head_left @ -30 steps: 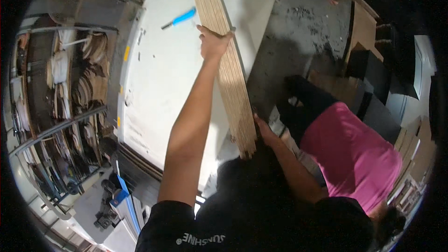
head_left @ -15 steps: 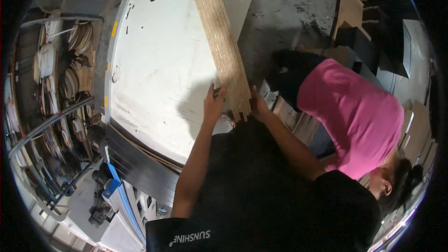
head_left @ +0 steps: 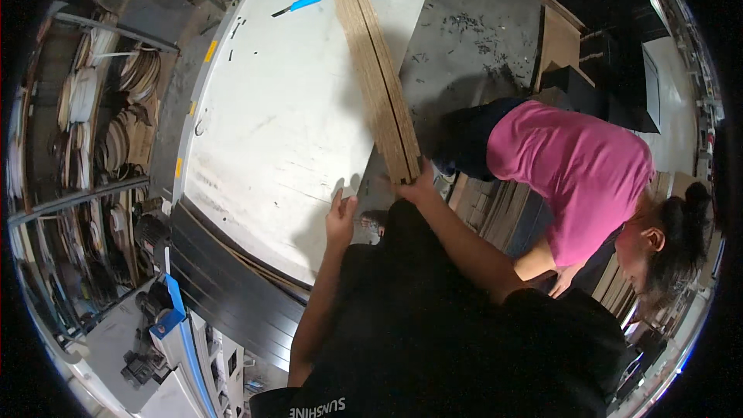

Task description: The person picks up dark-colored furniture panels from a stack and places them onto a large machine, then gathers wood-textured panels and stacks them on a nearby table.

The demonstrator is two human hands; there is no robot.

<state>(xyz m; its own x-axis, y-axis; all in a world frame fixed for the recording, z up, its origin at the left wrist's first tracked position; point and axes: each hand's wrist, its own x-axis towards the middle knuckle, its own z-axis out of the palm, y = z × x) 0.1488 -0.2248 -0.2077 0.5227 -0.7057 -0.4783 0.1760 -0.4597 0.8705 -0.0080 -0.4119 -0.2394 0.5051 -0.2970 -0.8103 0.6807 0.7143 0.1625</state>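
A bundle of long, narrow wood-grain strips (head_left: 377, 77) lies slantwise over the right side of a white table (head_left: 271, 101), its near end jutting past the table's edge towards me. My right hand (head_left: 415, 187) is wrapped round that near end. A dark lengthwise gap divides the strips. To the left of the bundle, my left hand (head_left: 340, 220) hovers by the table's near edge, thumb and fingers apart and nothing in it. Farther off on the tabletop rests a blue-handled utility knife (head_left: 300, 3), its dark blade pointing left.
At my right a person in a pink shirt (head_left: 573, 162) bends over a stack of boards (head_left: 503, 213). Racks with coiled edging strips (head_left: 124, 120) stand at the left. Dark panels (head_left: 224, 279) lean below the table's near-left edge. Dark scraps (head_left: 484, 39) litter the floor.
My left hand has come off the strips and moved left. The right hand has shifted onto their near end, and the dark gap now shows. The whole view has shifted slightly.
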